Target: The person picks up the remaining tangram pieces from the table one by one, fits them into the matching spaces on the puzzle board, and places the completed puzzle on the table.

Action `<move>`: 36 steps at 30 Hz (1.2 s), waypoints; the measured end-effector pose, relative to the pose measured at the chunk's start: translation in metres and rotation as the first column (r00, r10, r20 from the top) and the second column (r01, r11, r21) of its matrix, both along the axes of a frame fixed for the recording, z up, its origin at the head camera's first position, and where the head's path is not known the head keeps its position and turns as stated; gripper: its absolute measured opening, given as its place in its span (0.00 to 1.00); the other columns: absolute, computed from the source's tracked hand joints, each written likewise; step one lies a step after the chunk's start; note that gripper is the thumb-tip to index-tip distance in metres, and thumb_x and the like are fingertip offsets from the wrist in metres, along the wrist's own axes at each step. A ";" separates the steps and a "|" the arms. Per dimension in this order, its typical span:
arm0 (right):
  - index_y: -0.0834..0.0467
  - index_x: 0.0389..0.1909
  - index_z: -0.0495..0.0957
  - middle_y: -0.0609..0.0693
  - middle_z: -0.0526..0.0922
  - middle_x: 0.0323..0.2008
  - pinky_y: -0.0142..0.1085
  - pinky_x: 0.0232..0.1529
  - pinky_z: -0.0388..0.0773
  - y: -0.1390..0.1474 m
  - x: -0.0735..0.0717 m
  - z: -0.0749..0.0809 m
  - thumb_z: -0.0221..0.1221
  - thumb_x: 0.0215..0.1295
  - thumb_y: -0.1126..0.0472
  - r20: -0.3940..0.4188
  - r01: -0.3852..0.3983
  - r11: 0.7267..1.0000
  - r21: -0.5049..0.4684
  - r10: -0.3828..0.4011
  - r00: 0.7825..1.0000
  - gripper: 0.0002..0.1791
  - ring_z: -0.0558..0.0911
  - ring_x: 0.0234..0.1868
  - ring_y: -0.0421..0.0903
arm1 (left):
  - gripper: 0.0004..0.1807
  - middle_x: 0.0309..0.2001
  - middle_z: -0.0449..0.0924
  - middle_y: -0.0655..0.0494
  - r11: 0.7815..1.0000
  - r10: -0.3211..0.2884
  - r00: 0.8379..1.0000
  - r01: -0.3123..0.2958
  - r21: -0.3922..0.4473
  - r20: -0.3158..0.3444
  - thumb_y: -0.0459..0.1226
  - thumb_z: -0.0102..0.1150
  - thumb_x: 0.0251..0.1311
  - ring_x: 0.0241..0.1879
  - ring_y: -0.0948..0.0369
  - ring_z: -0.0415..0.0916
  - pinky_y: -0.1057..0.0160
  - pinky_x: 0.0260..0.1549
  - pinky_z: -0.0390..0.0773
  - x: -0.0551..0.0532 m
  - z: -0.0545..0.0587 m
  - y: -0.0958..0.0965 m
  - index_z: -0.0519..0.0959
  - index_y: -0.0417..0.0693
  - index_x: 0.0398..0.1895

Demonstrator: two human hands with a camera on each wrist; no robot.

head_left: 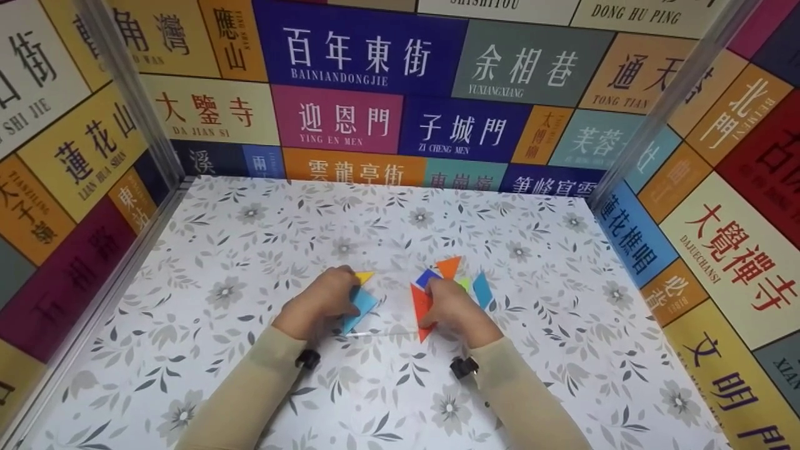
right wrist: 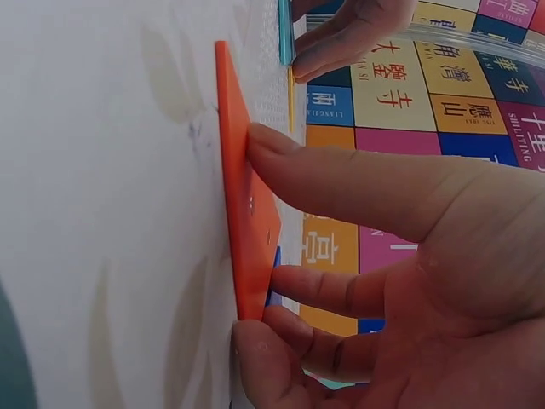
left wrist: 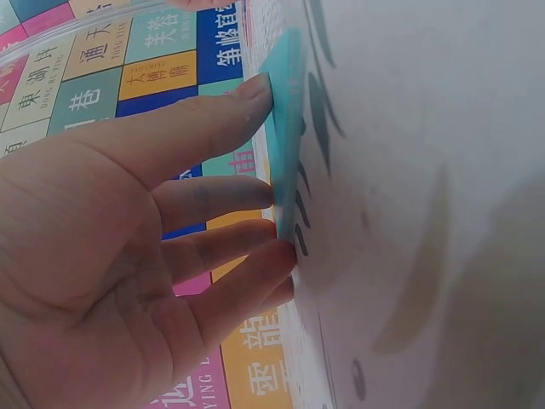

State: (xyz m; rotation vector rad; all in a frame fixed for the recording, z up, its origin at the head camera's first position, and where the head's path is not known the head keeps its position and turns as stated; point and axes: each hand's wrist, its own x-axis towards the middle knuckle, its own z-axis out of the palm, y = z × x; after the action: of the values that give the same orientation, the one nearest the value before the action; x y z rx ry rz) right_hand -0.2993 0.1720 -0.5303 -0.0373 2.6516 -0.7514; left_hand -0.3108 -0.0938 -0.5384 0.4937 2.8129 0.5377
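My left hand (head_left: 322, 304) holds a light-blue tangram triangle (head_left: 364, 307) on the patterned tabletop, thumb on one side and fingertips at the other edge in the left wrist view. The tip of a yellow tangram piece (head_left: 363, 277) shows just beyond those fingers. To the right, my right hand (head_left: 458, 310) grips a red-orange tangram triangle (right wrist: 245, 204), its thumb at one edge and its fingers at the opposite one. Partly covered by this hand, a dark-blue tangram piece (head_left: 426, 278) and a green one (head_left: 464, 284) lie behind it.
An orange triangle (head_left: 449, 267) and a blue parallelogram (head_left: 482, 289) lie beyond the right hand. Between the hands, a clear flat sheet or tray (head_left: 390, 312) shows faint edges. Panels with Chinese lettering (head_left: 362, 53) enclose the white floral tabletop (head_left: 400, 412) at the back and sides.
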 end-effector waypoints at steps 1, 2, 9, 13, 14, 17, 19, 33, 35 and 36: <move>0.56 0.51 0.77 0.52 0.81 0.43 0.44 0.48 0.82 0.001 0.000 0.000 0.82 0.48 0.65 -0.001 -0.005 1.000 0.002 0.005 1.000 0.31 0.80 0.44 0.53 | 0.30 0.57 0.81 0.48 1.000 0.001 1.000 -0.001 0.000 0.000 0.39 0.83 0.51 0.52 0.51 0.79 0.51 0.61 0.81 0.000 0.000 0.000 0.86 0.43 0.59; 0.56 0.52 0.77 0.52 0.81 0.43 0.44 0.49 0.81 0.001 0.001 0.000 0.82 0.48 0.65 -0.003 -0.008 1.000 0.003 0.008 1.000 0.31 0.80 0.44 0.53 | 0.30 0.56 0.81 0.48 1.000 0.005 1.000 -0.005 0.004 0.000 0.39 0.83 0.51 0.52 0.51 0.79 0.51 0.61 0.81 0.000 -0.001 0.000 0.86 0.43 0.58; 0.56 0.51 0.76 0.52 0.79 0.42 0.45 0.50 0.79 0.006 0.003 -0.001 0.84 0.46 0.59 -0.064 -0.088 0.993 0.083 0.094 0.994 0.33 0.78 0.44 0.52 | 0.29 0.55 0.83 0.49 1.000 -0.002 1.000 0.003 0.005 -0.025 0.39 0.84 0.48 0.51 0.52 0.78 0.52 0.60 0.81 0.000 -0.004 0.000 0.88 0.44 0.56; 0.56 0.53 0.75 0.53 0.79 0.42 0.45 0.48 0.80 0.004 0.004 -0.002 0.85 0.45 0.55 -0.053 -0.087 0.994 0.072 0.091 0.994 0.36 0.78 0.43 0.53 | 0.30 0.55 0.82 0.49 1.000 0.017 1.000 -0.017 0.010 0.003 0.39 0.84 0.49 0.52 0.53 0.78 0.51 0.62 0.80 0.000 -0.003 0.001 0.87 0.45 0.58; 0.56 0.54 0.75 0.53 0.79 0.43 0.45 0.49 0.80 0.003 0.004 -0.002 0.85 0.45 0.55 -0.051 -0.087 0.993 0.074 0.091 0.995 0.37 0.78 0.43 0.53 | 0.30 0.56 0.82 0.49 1.000 0.018 1.000 -0.018 0.008 0.006 0.39 0.84 0.49 0.52 0.52 0.78 0.51 0.62 0.80 0.000 -0.003 0.001 0.87 0.45 0.58; 0.56 0.55 0.75 0.52 0.78 0.45 0.46 0.51 0.80 0.004 0.003 -0.003 0.86 0.44 0.56 -0.050 -0.093 0.992 0.086 0.098 0.994 0.39 0.78 0.45 0.53 | 0.29 0.56 0.82 0.49 1.000 0.017 1.000 -0.017 0.002 0.010 0.39 0.84 0.50 0.52 0.52 0.78 0.51 0.62 0.80 0.000 -0.002 0.001 0.87 0.45 0.58; 0.56 0.56 0.75 0.52 0.78 0.45 0.46 0.54 0.80 0.005 0.002 -0.002 0.86 0.43 0.56 -0.050 -0.106 0.989 0.098 0.111 0.993 0.40 0.78 0.47 0.53 | 0.29 0.56 0.82 0.49 1.000 0.018 1.000 -0.018 0.000 0.009 0.39 0.83 0.50 0.53 0.52 0.78 0.51 0.63 0.80 0.000 -0.001 0.001 0.87 0.45 0.58; 0.56 0.53 0.75 0.51 0.81 0.40 0.45 0.48 0.80 0.013 -0.003 -0.002 0.87 0.39 0.61 -0.013 -0.117 0.992 0.056 0.118 0.993 0.40 0.79 0.42 0.51 | 0.27 0.56 0.82 0.49 1.000 -0.001 1.000 0.001 0.027 -0.005 0.38 0.83 0.50 0.53 0.51 0.78 0.50 0.61 0.81 0.001 0.000 -0.001 0.87 0.44 0.56; 0.56 0.52 0.75 0.51 0.80 0.39 0.44 0.47 0.79 0.015 -0.004 -0.003 0.88 0.38 0.60 -0.019 -0.131 0.990 0.054 0.132 0.991 0.40 0.78 0.40 0.51 | 0.28 0.56 0.82 0.48 1.000 -0.019 0.999 0.019 0.016 -0.026 0.39 0.84 0.49 0.52 0.51 0.78 0.50 0.60 0.81 0.000 -0.001 -0.001 0.87 0.42 0.56; 0.56 0.51 0.75 0.51 0.80 0.39 0.44 0.46 0.79 0.016 -0.005 -0.003 0.88 0.37 0.60 -0.025 -0.140 0.989 0.057 0.141 0.990 0.40 0.78 0.40 0.51 | 0.28 0.56 0.83 0.47 1.000 -0.028 0.999 0.029 0.006 -0.038 0.39 0.84 0.49 0.52 0.50 0.78 0.50 0.60 0.81 0.000 0.000 -0.001 0.87 0.42 0.55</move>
State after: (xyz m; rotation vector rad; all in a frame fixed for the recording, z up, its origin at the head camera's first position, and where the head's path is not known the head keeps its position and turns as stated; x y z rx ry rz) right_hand -0.3044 0.1883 -0.5332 -0.2192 2.6624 -0.6358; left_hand -0.3112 -0.0953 -0.5389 0.5503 2.8361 0.5382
